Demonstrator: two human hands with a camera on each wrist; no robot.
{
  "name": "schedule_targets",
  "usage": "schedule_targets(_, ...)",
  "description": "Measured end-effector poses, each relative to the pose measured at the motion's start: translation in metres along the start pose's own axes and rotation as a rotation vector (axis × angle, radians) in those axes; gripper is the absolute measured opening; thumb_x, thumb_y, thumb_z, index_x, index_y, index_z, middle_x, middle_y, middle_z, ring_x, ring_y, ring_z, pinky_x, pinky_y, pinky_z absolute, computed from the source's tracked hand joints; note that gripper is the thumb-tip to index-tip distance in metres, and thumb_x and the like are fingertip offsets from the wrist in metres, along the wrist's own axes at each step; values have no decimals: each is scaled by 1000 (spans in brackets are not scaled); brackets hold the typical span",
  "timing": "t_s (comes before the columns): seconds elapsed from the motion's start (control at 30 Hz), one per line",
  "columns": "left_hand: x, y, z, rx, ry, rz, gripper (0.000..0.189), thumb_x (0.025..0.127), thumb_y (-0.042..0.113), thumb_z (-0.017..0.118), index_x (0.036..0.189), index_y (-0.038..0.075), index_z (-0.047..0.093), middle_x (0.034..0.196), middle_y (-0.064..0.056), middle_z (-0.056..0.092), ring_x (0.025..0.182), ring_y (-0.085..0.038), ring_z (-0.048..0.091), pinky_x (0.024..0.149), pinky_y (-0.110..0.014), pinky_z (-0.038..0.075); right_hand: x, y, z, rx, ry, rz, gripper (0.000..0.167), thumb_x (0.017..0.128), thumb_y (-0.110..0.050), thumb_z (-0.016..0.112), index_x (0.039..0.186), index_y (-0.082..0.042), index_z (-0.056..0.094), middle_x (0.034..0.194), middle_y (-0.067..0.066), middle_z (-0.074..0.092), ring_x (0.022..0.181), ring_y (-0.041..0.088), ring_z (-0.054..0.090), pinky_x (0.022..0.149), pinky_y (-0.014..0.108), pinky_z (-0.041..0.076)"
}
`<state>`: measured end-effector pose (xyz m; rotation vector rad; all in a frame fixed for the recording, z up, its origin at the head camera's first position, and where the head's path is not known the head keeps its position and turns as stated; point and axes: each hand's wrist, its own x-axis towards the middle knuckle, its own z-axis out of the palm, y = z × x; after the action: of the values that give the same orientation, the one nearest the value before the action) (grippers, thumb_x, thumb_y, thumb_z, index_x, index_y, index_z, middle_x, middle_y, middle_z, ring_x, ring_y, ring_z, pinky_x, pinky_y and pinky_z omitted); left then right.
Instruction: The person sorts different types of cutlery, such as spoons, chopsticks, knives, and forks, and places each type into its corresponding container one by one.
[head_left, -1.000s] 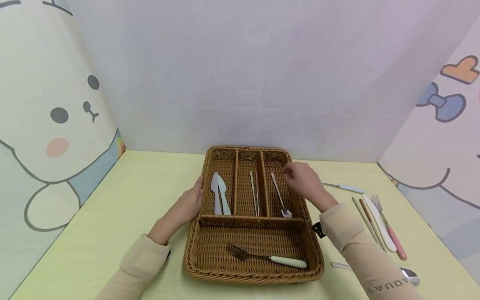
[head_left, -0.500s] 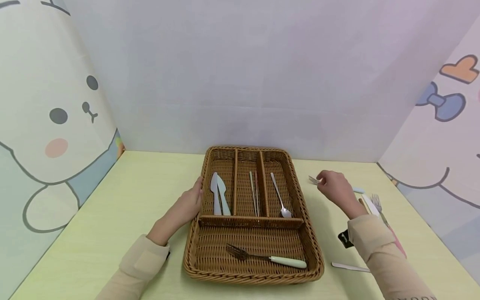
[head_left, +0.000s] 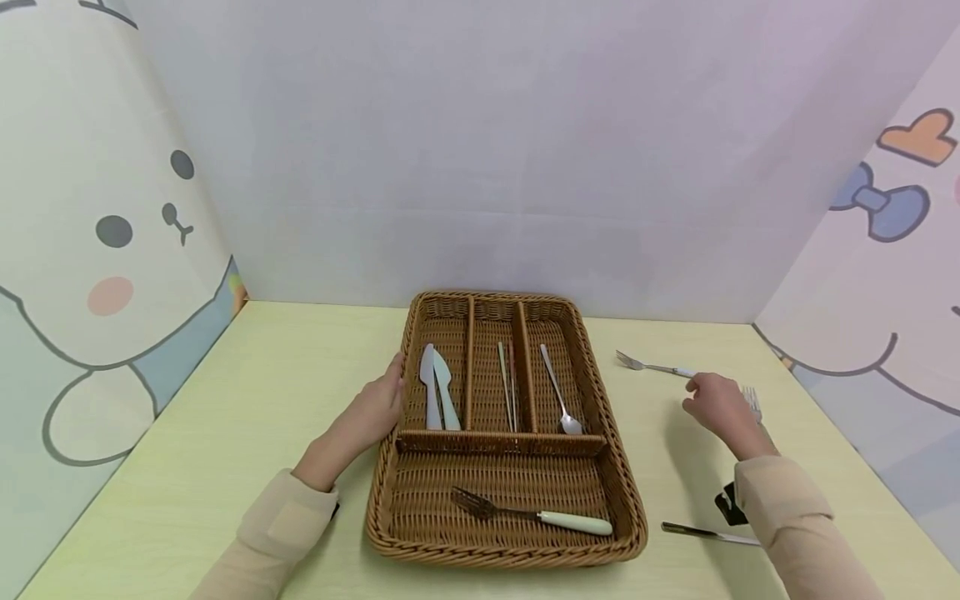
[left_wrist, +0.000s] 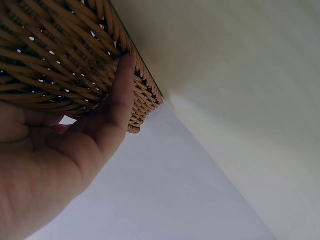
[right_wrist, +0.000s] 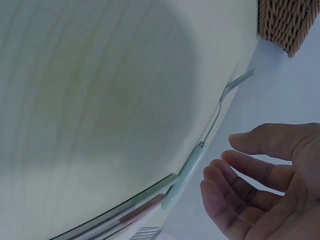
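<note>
Farther from basket, right hand

Pale yellow-green table, faint wood grain, far edge meeting plain off-white back wall; faint horizontal crease across it, pinkish-lilac tint upper right. Left side panel angled in: big white cartoon animal, dark grey eyes, small nose and mouth, pink cheek, pale blue-green areas around it. Right side panel, also angled: orange heart, blue bow, grey curved outline on white. Light soft, even overhead; blurry shadows on tabletop, dimmer in right wrist view
</note>
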<state>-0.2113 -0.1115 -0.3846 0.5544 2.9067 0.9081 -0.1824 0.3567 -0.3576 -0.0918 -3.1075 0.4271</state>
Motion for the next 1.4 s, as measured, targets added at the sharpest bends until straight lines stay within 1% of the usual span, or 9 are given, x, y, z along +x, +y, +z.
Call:
schedule_targets(0.17, 0, 1, 0, -5, 6, 6, 49, 101, 13, 21, 143, -10, 10, 79, -15, 53, 96, -31, 59, 90, -47, 46, -6, 18, 0, -17, -33, 53, 31, 78, -5, 56, 100, 17, 57, 98, 33, 59, 83, 41, 58, 73, 53, 47)
schedule_targets(0.33, 0, 0, 0, -3, 1, 0, 49, 101, 13, 21, 143, -10, 9, 73, -10, 49, 91, -28, 59, 87, -46, 47, -11, 27, -3, -22, -62, 99, 29, 76, -5, 55, 97, 14, 58, 100, 35, 57, 77, 35, 56, 67, 49, 48)
schedule_targets(0.47, 0, 0, 0, -5, 10, 13, 49, 101, 13, 20, 142, -11, 10, 98, -25, 58, 109, -37, 55, 93, -49, 45, -16, 33, -1, -27, -77, 120, 16, 76, -5, 52, 84, 7, 58, 81, 26, 57, 66, 28, 51, 52, 35, 42)
schedule_targets(0.6, -1, -1, 1, -11, 10, 21, 49, 101, 13, 20, 142, -12, 9, 129, -34, 44, 117, -42, 47, 96, -51, 41, -19, 38, 3, -28, -76, 119, 9, 77, -5, 48, 72, -1, 55, 68, 13, 51, 59, 21, 44, 48, 29, 33)
schedule_targets(0.67, -1, -1, 0, -13, 8, 21, 49, 101, 13, 20, 142, -12, 9, 127, -34, 45, 117, -41, 48, 97, -51, 41, -19, 40, 3, -32, -85, 120, 10, 78, -6, 48, 73, -1, 55, 67, 13, 50, 58, 21, 44, 48, 29, 33)
schedule_targets(0.8, -1, -1, 0, -12, 10, 21, 49, 101, 12, 21, 142, -12, 9, 120, -33, 50, 117, -41, 48, 97, -50, 41, -19, 42, 3, -35, -100, 126, 16, 78, -5, 50, 85, 6, 59, 76, 21, 56, 61, 23, 49, 49, 32, 38)
schedule_targets(0.9, -1, -1, 0, -7, 12, 24, 49, 101, 12, 21, 142, -12, 9, 129, -34, 44, 118, -42, 46, 97, -51, 40, -19, 44, 4, -30, -109, 137, 21, 78, -4, 50, 92, 9, 59, 82, 24, 58, 63, 24, 51, 51, 34, 41)
schedule_targets(1.13, -1, -1, 1, -7, 15, 23, 49, 101, 13, 22, 142, -12, 9, 135, -33, 38, 120, -42, 44, 98, -51, 40, -19, 44, 5, -16, -117, 148, 20, 78, -3, 50, 91, 9, 59, 82, 24, 58, 64, 25, 52, 51, 36, 42)
schedule_targets(1.4, -1, 0, 1, -3, 29, 18, 49, 101, 13, 22, 142, -11, 11, 127, -33, 47, 114, -41, 51, 96, -50, 42, -17, 44, 8, -14, -102, 123, 21, 76, -1, 49, 91, 9, 59, 83, 25, 59, 63, 23, 52, 50, 32, 40)
